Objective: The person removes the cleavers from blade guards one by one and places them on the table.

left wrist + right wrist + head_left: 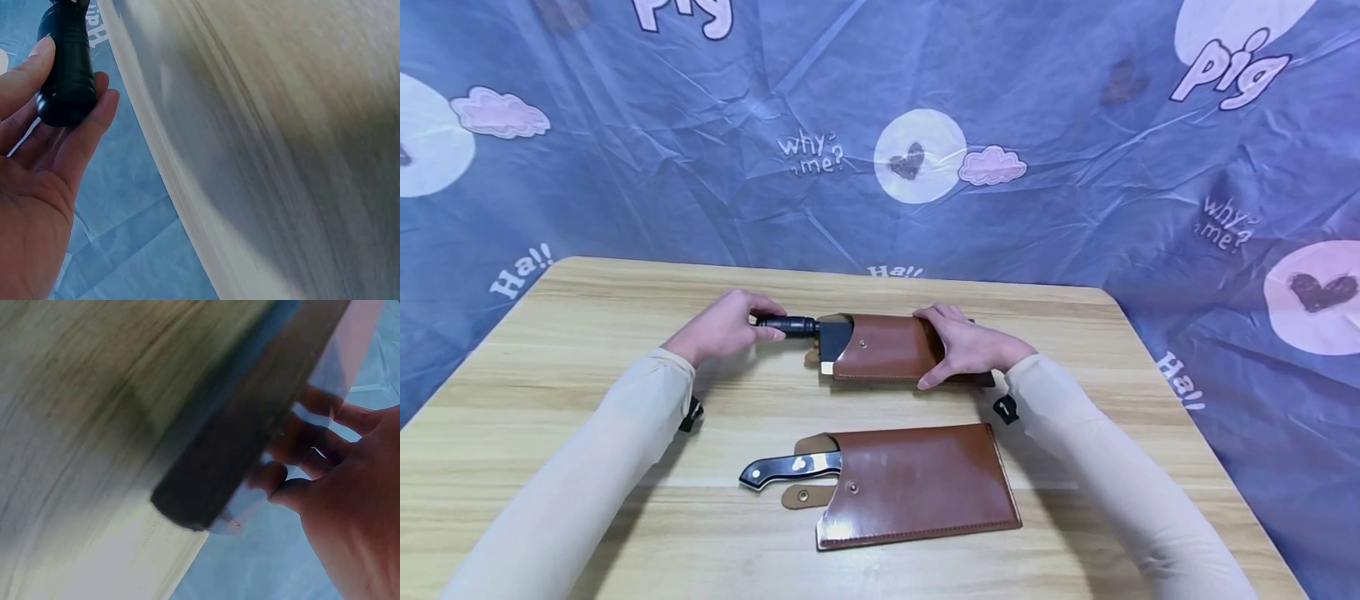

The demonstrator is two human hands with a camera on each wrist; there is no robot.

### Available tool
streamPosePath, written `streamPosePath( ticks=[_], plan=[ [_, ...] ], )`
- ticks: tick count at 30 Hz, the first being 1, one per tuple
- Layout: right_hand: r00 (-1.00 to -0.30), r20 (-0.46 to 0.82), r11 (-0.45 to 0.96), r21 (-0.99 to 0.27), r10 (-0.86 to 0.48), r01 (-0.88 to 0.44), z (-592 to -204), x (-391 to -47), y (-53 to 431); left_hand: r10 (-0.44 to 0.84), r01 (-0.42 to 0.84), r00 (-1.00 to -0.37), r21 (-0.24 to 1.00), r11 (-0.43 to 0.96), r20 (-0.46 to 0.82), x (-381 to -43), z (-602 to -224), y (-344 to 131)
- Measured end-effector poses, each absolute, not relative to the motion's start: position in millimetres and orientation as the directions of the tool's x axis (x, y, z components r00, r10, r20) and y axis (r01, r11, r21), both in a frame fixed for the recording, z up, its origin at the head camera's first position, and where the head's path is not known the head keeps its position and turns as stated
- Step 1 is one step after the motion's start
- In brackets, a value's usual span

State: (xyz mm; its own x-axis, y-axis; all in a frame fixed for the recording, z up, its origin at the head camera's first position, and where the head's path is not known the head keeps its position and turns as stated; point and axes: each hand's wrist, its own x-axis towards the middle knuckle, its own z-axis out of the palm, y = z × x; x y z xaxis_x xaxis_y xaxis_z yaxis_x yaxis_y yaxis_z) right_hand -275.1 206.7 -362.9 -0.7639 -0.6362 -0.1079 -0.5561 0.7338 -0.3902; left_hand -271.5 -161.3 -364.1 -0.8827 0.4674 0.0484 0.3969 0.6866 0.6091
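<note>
My left hand (722, 327) holds the black handle (786, 326) of a knife with a broad dark blade (835, 343), seen where it enters a brown leather sheath (883, 346). In the left wrist view, thumb and fingers are round the butt of that handle (67, 94). My right hand (966, 340) grips across the right part of the sheath, thumb at the near edge and fingers at the far edge. A dark strip (219, 450) shows beside those fingers in the right wrist view. How deep the blade sits is hidden.
Nearer on the wooden table (625, 317) lies a second brown sheath (925, 483), a knife with a black riveted handle (793, 468) in it. Its snap strap (805, 497) hangs loose. A blue printed cloth (737, 200) hangs behind the table.
</note>
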Motion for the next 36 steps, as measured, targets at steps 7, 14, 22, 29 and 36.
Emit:
streamPosePath(
  ticks=[7, 14, 22, 29, 36],
  plan=[
    [-0.773, -0.09, 0.737, -0.389, -0.628, -0.553, -362.6, -273.4, 209.4, 0.452, 0.385, -0.891, 0.609, 0.694, 0.048, -269.2, -362.5, -158.3],
    [-0.775, -0.085, 0.737, -0.39, -0.626, -0.552, -362.2, -272.5, 209.7, 0.456, 0.4, -0.888, 0.598, 0.695, 0.064, -267.9, -362.2, -158.4],
    [-0.775, -0.079, 0.736, -0.386, -0.627, -0.556, -361.5, -272.6, 210.7, 0.452, 0.387, -0.891, 0.605, 0.695, 0.05, -268.9, -360.9, -157.9],
    [-0.785, -0.08, 0.742, -0.395, -0.615, -0.541, -360.6, -271.5, 209.2, 0.441, 0.365, -0.897, 0.614, 0.7, 0.029, -266.5, -357.4, -159.4],
    [-0.788, -0.074, 0.745, -0.393, -0.611, -0.54, -360.8, -271.3, 209.0, 0.425, 0.356, -0.904, 0.62, 0.699, 0.039, -265.4, -356.3, -161.6]
  ],
)
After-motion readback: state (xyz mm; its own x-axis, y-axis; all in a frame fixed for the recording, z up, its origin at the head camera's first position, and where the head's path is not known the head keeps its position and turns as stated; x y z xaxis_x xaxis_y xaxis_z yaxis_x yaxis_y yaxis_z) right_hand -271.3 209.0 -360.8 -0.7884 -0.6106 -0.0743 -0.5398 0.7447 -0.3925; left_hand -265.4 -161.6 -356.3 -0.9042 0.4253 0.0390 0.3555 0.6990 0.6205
